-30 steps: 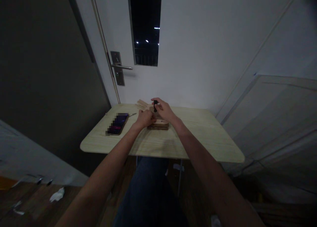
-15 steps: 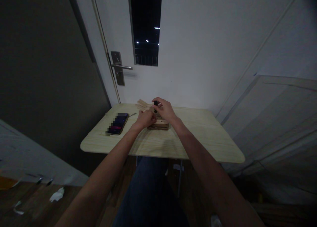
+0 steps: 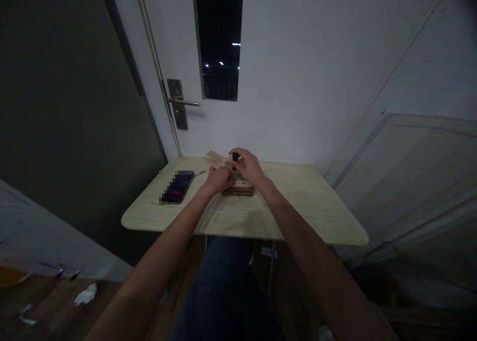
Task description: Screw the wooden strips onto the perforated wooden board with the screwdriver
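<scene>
At the far middle of the table, my right hand [image 3: 249,166] is closed around the black handle of what looks like a small screwdriver [image 3: 235,158], held upright. Its lower end is hidden by my fingers. Right below it lies a light wooden assembly [image 3: 244,184], made of flat pieces with small dark holes. My left hand [image 3: 220,179] presses its bent fingers onto the left side of this assembly; the fingertips are partly hidden. Behind my hands, several thin wooden slats [image 3: 215,157] fan out toward the door.
On the left of the pale wood-grain table [image 3: 305,202] lies a phone [image 3: 178,187], its screen blurred out. A thin metal rod [image 3: 200,172] rests beside its top. Close behind the table stands a white door with a metal handle [image 3: 186,102]. Crumpled white paper [image 3: 86,294] lies on the floor.
The black handle has turned slightly in my right fingers, which have shifted a little around it. My left hand and the wooden assembly stay in place.
</scene>
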`<state>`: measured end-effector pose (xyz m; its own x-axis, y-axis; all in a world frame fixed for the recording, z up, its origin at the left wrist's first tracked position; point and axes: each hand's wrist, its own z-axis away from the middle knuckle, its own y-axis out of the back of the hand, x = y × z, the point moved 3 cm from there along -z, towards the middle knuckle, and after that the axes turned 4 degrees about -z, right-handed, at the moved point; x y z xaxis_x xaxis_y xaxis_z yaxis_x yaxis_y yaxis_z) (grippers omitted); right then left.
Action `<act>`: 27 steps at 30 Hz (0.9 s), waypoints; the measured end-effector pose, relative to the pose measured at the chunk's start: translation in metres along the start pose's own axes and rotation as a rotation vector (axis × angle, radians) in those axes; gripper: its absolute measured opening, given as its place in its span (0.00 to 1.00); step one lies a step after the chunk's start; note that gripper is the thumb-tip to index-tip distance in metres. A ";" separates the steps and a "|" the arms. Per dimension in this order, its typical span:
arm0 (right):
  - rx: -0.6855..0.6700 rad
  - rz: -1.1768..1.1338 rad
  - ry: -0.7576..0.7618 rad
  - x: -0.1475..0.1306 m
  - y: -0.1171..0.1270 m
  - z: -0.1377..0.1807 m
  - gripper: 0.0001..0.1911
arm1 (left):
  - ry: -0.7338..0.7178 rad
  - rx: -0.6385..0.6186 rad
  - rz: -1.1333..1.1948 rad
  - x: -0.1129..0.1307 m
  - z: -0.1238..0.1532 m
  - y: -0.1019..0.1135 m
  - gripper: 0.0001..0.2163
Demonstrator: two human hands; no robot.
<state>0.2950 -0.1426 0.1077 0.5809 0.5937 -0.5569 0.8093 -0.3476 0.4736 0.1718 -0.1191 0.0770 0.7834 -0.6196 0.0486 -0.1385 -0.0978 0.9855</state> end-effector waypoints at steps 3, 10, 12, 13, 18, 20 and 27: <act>-0.032 -0.029 0.002 0.002 -0.002 0.002 0.18 | 0.007 0.001 -0.001 0.000 0.000 0.000 0.08; -0.077 -0.047 -0.044 0.004 -0.002 0.004 0.25 | -0.006 0.003 -0.016 0.000 0.001 0.001 0.09; -0.063 -0.003 -0.004 0.002 -0.001 0.004 0.23 | -0.005 0.002 -0.021 0.001 0.001 0.001 0.09; -0.063 0.019 0.006 0.001 -0.001 0.005 0.21 | -0.004 0.001 -0.023 0.001 0.001 0.001 0.09; -0.052 0.040 0.000 -0.001 -0.002 0.008 0.18 | 0.003 -0.006 -0.024 0.002 0.001 0.002 0.10; -0.076 -0.016 -0.014 -0.002 -0.002 0.008 0.23 | 0.001 -0.008 -0.023 0.002 0.001 0.003 0.10; -0.090 0.015 -0.024 -0.001 -0.003 0.010 0.26 | -0.016 0.007 -0.031 0.001 0.001 0.000 0.10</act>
<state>0.2927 -0.1492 0.1001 0.5954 0.5714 -0.5648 0.7901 -0.2888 0.5407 0.1723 -0.1204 0.0768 0.7777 -0.6285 0.0158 -0.1188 -0.1221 0.9854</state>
